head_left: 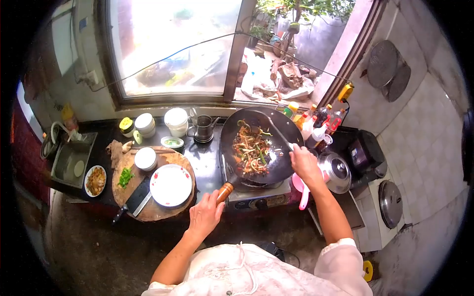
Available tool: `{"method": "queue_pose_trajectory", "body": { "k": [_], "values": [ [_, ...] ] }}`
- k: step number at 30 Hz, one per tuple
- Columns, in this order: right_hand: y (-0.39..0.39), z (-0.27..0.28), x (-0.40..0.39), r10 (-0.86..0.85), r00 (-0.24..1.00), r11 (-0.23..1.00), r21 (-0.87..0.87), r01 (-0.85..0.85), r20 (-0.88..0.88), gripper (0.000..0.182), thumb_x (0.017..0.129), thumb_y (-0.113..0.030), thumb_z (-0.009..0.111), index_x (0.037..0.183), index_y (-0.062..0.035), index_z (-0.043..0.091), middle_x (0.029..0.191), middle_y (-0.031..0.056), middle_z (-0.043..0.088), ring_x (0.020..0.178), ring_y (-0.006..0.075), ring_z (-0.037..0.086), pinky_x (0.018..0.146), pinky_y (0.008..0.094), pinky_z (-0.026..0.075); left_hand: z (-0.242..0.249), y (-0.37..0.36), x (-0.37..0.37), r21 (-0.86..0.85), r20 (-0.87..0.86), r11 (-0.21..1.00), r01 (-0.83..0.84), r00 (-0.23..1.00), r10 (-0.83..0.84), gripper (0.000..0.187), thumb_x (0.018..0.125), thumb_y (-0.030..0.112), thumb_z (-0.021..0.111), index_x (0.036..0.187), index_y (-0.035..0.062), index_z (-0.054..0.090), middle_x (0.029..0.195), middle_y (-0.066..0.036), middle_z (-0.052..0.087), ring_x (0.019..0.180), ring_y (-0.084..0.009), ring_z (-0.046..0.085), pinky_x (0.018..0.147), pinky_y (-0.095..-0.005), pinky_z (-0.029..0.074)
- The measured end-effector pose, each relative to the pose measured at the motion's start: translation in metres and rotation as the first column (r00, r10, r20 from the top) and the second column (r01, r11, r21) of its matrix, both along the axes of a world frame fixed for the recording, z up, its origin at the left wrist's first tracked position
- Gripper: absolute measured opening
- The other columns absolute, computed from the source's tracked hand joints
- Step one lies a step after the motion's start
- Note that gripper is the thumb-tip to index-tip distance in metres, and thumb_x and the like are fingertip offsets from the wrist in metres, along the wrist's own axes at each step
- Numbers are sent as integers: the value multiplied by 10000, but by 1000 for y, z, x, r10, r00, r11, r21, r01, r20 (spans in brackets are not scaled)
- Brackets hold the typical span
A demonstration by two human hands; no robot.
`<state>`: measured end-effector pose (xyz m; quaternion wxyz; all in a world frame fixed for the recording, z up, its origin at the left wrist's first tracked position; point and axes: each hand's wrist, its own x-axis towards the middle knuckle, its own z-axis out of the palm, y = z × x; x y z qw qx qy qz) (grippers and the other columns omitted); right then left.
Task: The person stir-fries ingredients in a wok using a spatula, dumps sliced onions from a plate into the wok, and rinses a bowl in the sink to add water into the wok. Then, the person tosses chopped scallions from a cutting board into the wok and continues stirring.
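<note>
A black wok (284, 165) rests on the stove, with shredded food (251, 148) in its middle and left part. My left hand (206, 214) is closed around the wok's wooden handle (225, 192). In my right hand (304, 164) is the end of a metal spatula (280, 132), whose shaft reaches across the wok to its far rim. A pink-handled utensil (303, 198) hangs just below my right forearm. Left of the wok, a round cutting board (181, 207) bears a white plate (171, 185), a white bowl (145, 159), chopped greens (125, 177) and a knife (134, 198).
Sauce bottles (316, 132) crowd the wok's right side, near a metal lid (337, 170) and a black appliance (366, 153). Farther left are a plate of food (95, 181) and a sink (73, 160). Bowls (176, 121) and a metal pitcher (202, 129) line the window side.
</note>
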<state>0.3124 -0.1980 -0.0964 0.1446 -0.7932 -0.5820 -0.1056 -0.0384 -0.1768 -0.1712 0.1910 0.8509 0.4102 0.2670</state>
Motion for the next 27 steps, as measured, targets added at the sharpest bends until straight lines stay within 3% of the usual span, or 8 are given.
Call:
{"method": "queue_pose_trajectory", "body": {
  "k": [4,7,10,15,18,20,22,27],
  "values": [
    [-10,-2,-3,186,980,973,-126,-193,-66,224,923,-209,628,1118,-108,586,882,190,600,807,414,632,696,512,513,0,1,1,8,1,1000,-5,1000,5,419,879,226,693,1243,61,567,940,-140,600,782,-350,657,646,-436,532],
    [-46,43,-12,242,970,943,-234,-239,-14,268,906,-200,645,1166,-154,605,881,159,592,800,387,636,694,486,515,4,0,2,-20,-3,1000,-6,1000,6,418,884,231,684,1247,57,572,953,-140,605,799,-354,654,670,-443,530],
    [-81,92,-3,251,967,944,-233,-233,47,305,875,-214,678,1180,-216,666,849,124,578,766,350,633,672,448,507,2,1,1,-21,-16,1000,1,1000,-2,428,884,233,685,1256,56,568,949,-140,606,802,-354,654,666,-442,528],
    [-140,165,-35,78,987,936,-352,-23,142,325,863,-223,681,1187,-252,666,867,130,615,770,342,658,669,455,528,1,3,1,-31,-16,1000,2,1000,-2,431,884,236,687,1254,49,569,953,-141,607,799,-350,655,663,-440,526],
    [-136,145,-38,105,990,896,-442,-51,98,302,862,-208,672,1162,-248,673,949,141,659,846,337,675,719,444,556,2,2,2,-29,-2,1000,5,1000,-5,431,881,235,692,1249,46,570,953,-141,608,798,-348,656,663,-438,526],
    [-113,89,-26,96,982,924,-382,-26,165,265,873,-204,656,1138,-210,673,978,151,663,876,355,671,741,459,554,3,2,2,-36,-4,999,9,1000,-9,431,880,235,694,1248,49,570,955,-141,608,798,-350,655,663,-439,526],
    [-92,61,-11,91,992,961,-268,-64,88,248,885,-208,645,1131,-186,669,1007,154,665,896,376,666,749,472,552,4,3,1,-40,-13,999,12,1000,-13,430,879,234,694,1248,52,569,957,-141,608,799,-352,654,663,-441,526],
    [-98,80,20,-47,987,978,-207,15,-154,275,934,-240,600,1169,-113,665,884,236,680,852,399,678,755,490,529,1,3,0,-53,-4,999,4,1000,-4,422,880,235,692,1248,69,568,966,-143,608,815,-361,649,665,-446,525]
  ]
}}
